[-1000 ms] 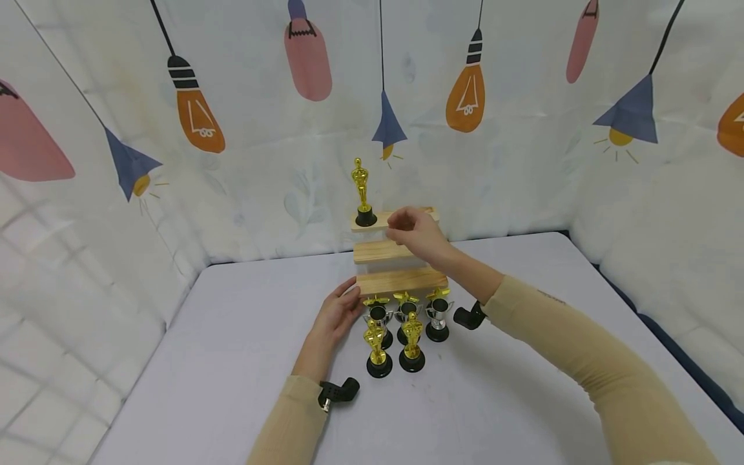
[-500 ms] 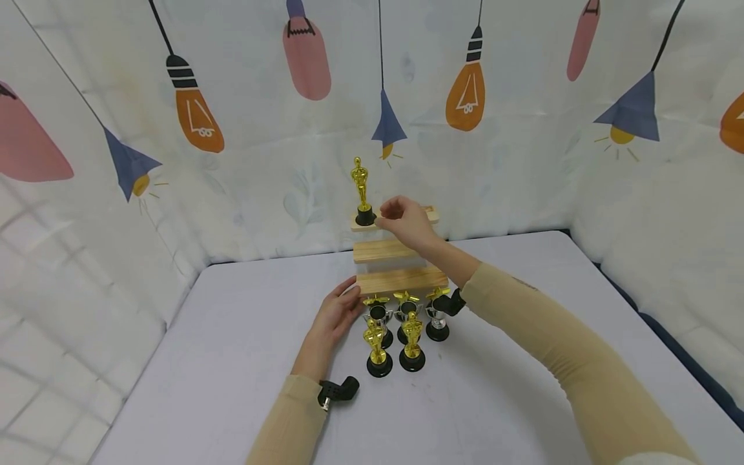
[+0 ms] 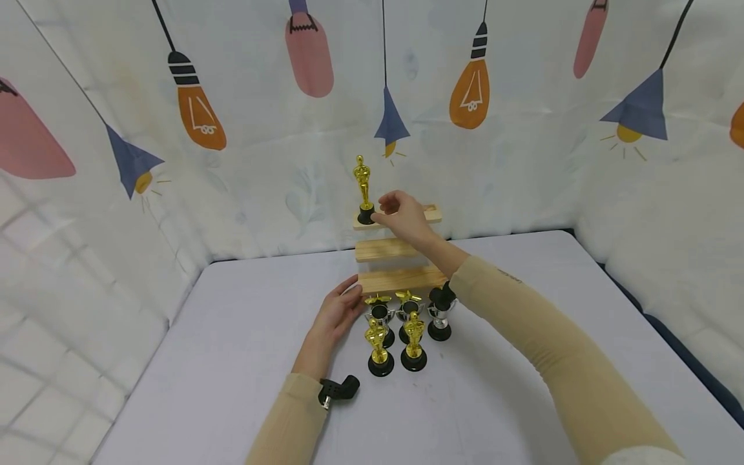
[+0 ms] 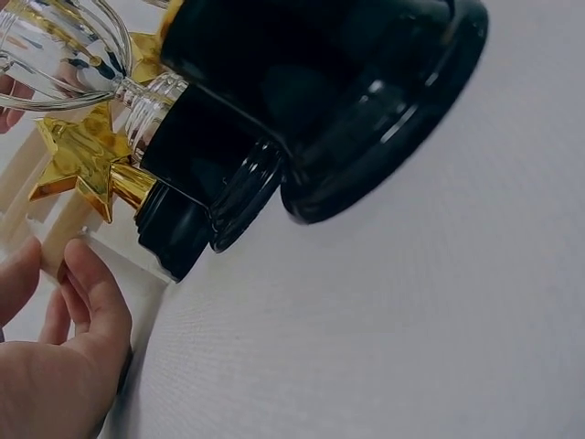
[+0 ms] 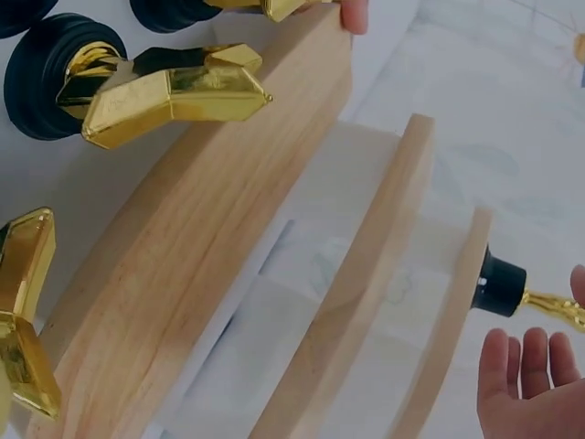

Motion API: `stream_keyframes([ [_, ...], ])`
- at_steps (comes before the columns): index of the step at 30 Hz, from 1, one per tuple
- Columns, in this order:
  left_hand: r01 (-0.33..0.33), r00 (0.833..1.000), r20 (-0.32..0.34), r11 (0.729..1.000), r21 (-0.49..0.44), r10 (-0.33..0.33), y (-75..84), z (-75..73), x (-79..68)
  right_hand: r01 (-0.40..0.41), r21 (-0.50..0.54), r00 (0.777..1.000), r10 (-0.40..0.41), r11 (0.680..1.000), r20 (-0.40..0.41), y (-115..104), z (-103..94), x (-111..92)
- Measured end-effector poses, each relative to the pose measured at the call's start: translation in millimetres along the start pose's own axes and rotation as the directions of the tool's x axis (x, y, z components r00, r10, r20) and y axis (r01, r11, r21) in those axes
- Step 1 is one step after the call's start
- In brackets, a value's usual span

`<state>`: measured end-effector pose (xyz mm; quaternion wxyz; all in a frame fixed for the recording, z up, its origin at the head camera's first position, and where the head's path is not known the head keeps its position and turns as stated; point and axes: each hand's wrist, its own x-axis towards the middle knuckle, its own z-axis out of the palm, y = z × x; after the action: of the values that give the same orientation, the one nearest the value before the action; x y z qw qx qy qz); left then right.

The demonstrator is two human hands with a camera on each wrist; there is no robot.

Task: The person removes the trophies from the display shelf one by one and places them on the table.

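A gold statuette trophy with a black base stands upright at the left end of the top board of a three-step wooden display stand. My right hand is just right of its base. In the right wrist view, the loosely bent fingers are beside the base and grip nothing; whether a fingertip touches it I cannot tell. At the left end of the lowest board, my left hand pinches the board's edge between thumb and finger, as the left wrist view shows.
Before the stand, two gold statuette trophies stand in front of a row of silver cup trophies. Gold star trophies stand behind the cups, close to the lowest board. A printed cloth wall rises behind the white table.
My right hand has moved left and slightly up, along the top board to the statuette trophy's base. The left hand stays at the lowest board; the trophies keep their places.
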<state>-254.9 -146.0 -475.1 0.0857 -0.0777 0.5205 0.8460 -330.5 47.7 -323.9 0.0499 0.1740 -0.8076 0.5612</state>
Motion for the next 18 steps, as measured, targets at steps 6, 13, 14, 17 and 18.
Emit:
stream_keyframes([
  [6, -0.003, 1.000, -0.015, 1.000, 0.005, 0.004, 1.1, 0.5, -1.3, -0.030, -0.011, 0.999, 0.030, 0.999, 0.032, 4.4, 3.0, 8.7],
  [13, -0.005, 1.000, -0.015, 1.000, 0.008, 0.005, 2.5, 2.4, -2.1, -0.080, -0.028, 0.996, 0.081, 0.996, 0.040, 3.6, 6.5, 13.4],
  [14, -0.004, 1.000, -0.015, 1.000, 0.002, 0.005, 2.4, 2.6, -2.1, -0.084, -0.030, 0.995, 0.085, 0.996, 0.042, 3.1, 7.2, 13.9],
  [17, -0.008, 1.000, -0.012, 1.000, 0.000, 0.008, 1.4, 2.6, -2.0, -0.092, -0.045, 0.994, 0.094, 0.995, 0.047, 2.6, 8.9, 15.8],
  [18, -0.007, 1.000, -0.012, 1.000, -0.004, 0.007, 1.0, 2.5, -1.9, -0.094, -0.049, 0.994, 0.096, 0.994, 0.049, 2.8, 9.3, 16.4],
])
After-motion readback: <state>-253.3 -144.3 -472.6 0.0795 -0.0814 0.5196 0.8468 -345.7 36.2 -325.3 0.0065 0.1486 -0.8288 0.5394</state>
